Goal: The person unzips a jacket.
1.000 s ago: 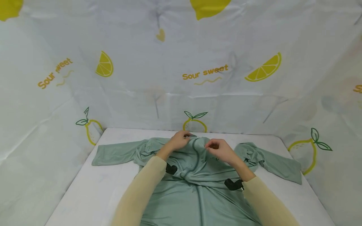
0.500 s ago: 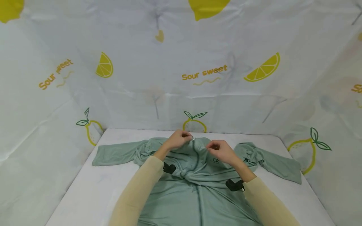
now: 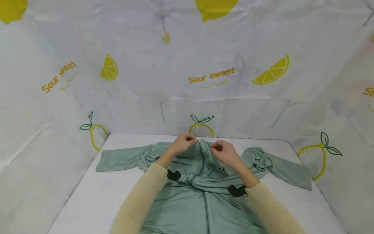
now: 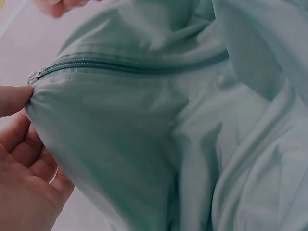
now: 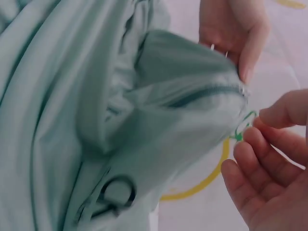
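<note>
Jacket collar top pinched by left hand, right hand seemingly loose, fingers apart.

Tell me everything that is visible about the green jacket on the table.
The green jacket is pale sage, of thin, smooth fabric, with a matching front zipper closed up to the collar. It lies front up on the white table, both sleeves spread sideways and rumpled. A small dark logo sits on the chest. The left hand pinches the collar top beside the zipper; the right hand is at the other side, fingers loose.
</note>
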Available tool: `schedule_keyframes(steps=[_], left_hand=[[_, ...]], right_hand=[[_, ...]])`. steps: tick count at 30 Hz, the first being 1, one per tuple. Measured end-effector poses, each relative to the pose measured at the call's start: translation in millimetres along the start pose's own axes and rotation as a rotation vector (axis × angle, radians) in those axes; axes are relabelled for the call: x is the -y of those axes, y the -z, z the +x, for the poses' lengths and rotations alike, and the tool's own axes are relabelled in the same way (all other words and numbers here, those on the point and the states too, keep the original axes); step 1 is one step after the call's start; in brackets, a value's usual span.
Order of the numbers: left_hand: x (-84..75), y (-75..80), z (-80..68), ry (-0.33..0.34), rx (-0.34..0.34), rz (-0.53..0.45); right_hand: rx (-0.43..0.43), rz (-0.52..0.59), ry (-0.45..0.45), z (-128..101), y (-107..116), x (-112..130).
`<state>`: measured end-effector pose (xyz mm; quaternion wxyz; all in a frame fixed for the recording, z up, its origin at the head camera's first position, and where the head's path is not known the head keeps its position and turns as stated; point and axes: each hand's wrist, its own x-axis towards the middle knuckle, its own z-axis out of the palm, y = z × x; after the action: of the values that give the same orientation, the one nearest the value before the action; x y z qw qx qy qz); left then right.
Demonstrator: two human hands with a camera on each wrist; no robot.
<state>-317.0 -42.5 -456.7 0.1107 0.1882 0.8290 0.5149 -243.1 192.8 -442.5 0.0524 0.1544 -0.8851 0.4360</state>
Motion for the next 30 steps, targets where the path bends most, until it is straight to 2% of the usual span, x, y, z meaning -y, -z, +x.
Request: schedule_keyframes(steps=[5, 10, 14, 18, 25, 30], left_hand=[[-5.3, -0.3, -2.5, -0.007, -0.015, -0.019], [-13.3, -1.3, -7.9, -0.023, -0.005, -0.036], [-15.3, -2.9, -11.3, -0.036, 0.002, -0.024], [-13.3, -3.8, -13.2, -0.049, -0.009, -0.013], [-11.2, -6.9, -15.1, -0.077, -0.044, -0.031], [-10.5, -9.3, -16.8, -0.084, -0.082, -0.052]], right_hand=[[-0.069, 0.043, -0.02, 10, -13, 12], [-0.088, 0.042, -0.101, 18, -28, 20], [-0.129, 0.037, -0.138, 22, -36, 20], [-0.159, 0.033, -0.137, 23, -40, 17], [-0.157, 0.045, -0.135, 18, -39, 19], [-0.119, 0.106, -0.151, 17, -38, 19]])
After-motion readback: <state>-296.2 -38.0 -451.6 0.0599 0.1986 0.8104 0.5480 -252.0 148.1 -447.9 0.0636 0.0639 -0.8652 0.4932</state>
